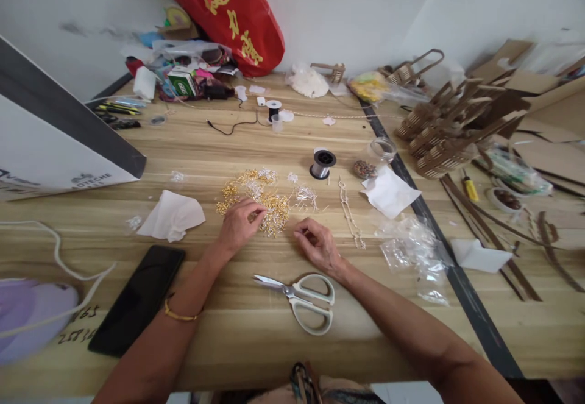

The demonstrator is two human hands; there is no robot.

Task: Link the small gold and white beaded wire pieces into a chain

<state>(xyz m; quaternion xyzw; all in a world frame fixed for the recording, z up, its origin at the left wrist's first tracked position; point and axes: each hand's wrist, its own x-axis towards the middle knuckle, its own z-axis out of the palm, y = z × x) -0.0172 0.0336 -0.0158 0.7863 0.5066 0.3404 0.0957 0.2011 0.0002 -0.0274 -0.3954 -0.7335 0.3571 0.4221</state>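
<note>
My left hand [241,224] is closed in a pinch at the left side of a pile of small gold and silver beads [276,215]. What sits between its fingertips is too small to make out. To the right of the pile, my right hand [319,247] rests low over the table with its fingers curled and closed; anything in them is hidden. Just beyond it lies a small heap of thin silver pins [305,197]. A beaded chain [348,214] stretches along the wood on the right. Scissors with pale handles [292,297] lie partly open in front of my hands.
A spool of wire [323,163] stands behind the beads, near a clear jar [382,149]. Left are a black phone [137,300] and a white paper [172,215]. Plastic bags [415,248] and small woven baskets [439,136] occupy the right. A large white box [59,142] juts in.
</note>
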